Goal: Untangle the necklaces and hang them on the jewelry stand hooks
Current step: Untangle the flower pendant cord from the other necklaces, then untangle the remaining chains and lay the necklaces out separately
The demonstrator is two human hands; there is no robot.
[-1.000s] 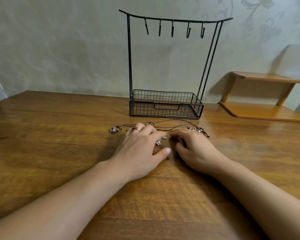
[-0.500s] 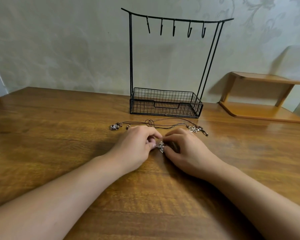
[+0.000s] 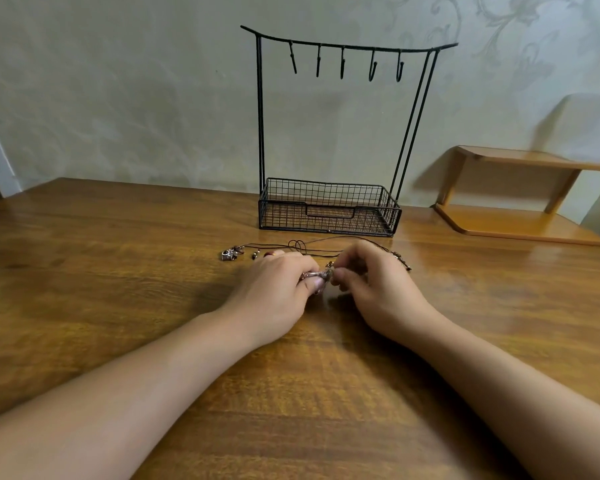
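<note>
A tangle of thin dark cord necklaces (image 3: 305, 249) lies on the wooden table in front of the black wire jewelry stand (image 3: 329, 209). A silver charm (image 3: 228, 255) sits at the cords' left end and beads show at the right end. My left hand (image 3: 274, 292) and my right hand (image 3: 378, 289) meet at the middle, fingers curled, both pinching a small silver pendant (image 3: 327, 273) just above the table. The stand's several hooks (image 3: 342, 65) hang bare along the top bar.
A small wooden corner shelf (image 3: 520, 223) stands at the back right against the wall. The stand's mesh basket (image 3: 392, 216) holds nothing visible. The wooden table (image 3: 118, 271) stretches wide to the left and toward me.
My flat hands curled in and closed their fingertips on the silver pendant, raising it slightly off the table. The view has tilted down a little.
</note>
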